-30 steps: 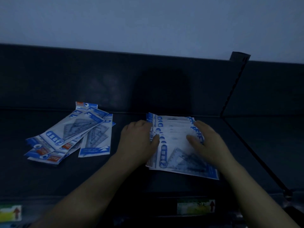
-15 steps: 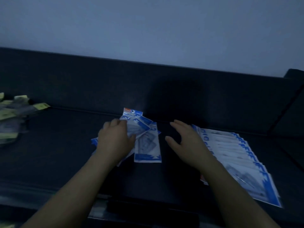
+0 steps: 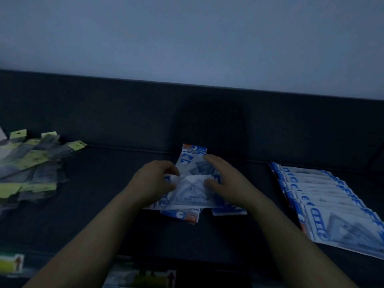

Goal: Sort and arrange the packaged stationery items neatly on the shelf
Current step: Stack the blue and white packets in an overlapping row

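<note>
Left grip [image 3: 154, 181] pinches the top packet [image 3: 191, 193] of the loose blue pile [image 3: 188, 217] mid-shelf [image 3: 104, 204]; right grip [image 3: 226, 181] lies flat, fingers apart, steadying the rest; edges are best squared before joining the fanned row [image 3: 332, 204] at right.

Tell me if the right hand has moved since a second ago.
Yes. The right hand left the fanned row and went left along the shelf onto the loose packs.

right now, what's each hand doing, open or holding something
left hand: fingers curled on the edge of the top packet, holding it
right hand: open, fingers lying flat on the loose pile
</note>
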`<state>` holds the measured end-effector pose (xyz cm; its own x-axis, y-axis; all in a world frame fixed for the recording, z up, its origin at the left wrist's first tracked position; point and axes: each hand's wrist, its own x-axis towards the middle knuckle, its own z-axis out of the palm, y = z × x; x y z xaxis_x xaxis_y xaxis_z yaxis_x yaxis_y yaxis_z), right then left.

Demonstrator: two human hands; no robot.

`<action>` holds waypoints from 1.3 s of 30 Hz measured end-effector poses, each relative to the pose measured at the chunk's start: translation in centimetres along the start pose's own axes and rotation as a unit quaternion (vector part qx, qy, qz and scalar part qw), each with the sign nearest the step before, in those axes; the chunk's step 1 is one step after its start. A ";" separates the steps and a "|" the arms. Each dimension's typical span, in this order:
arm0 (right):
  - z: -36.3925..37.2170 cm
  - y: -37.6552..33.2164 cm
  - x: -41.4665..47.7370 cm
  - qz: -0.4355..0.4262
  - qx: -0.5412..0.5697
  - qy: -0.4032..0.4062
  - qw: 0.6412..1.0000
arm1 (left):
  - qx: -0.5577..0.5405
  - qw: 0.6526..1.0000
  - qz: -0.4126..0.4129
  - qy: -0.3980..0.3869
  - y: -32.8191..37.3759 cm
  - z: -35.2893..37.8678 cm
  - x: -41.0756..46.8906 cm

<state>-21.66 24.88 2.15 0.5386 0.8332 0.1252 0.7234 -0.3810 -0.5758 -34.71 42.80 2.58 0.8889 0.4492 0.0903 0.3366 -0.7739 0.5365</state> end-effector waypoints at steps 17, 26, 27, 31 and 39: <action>2.6 -2.5 0.6 0.094 0.168 0.077 0.978 | -0.470 0.868 -0.152 0.047 -0.3 1.0 -1.9; 2.8 -0.6 0.6 0.017 -0.221 -0.011 0.975 | -0.486 0.833 -0.212 0.157 -2.5 0.5 -2.4; 2.4 -0.8 0.7 0.027 -0.213 -0.015 0.977 | -0.494 0.826 -0.216 0.165 -2.6 0.4 -2.4; 1.1 -0.1 2.2 0.087 -0.153 -0.066 0.982 | -0.525 0.804 -0.220 0.175 -2.5 0.0 -2.6; 0.0 0.8 2.4 0.128 -0.095 -0.111 0.981 | -0.529 0.801 -0.232 0.159 -2.7 -0.5 -3.0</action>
<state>-19.79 26.62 2.04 0.6204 0.7596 -0.1950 0.6559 -0.6389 -0.4020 -38.39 43.74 1.31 0.5635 0.8003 -0.2047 0.0056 0.2441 0.9697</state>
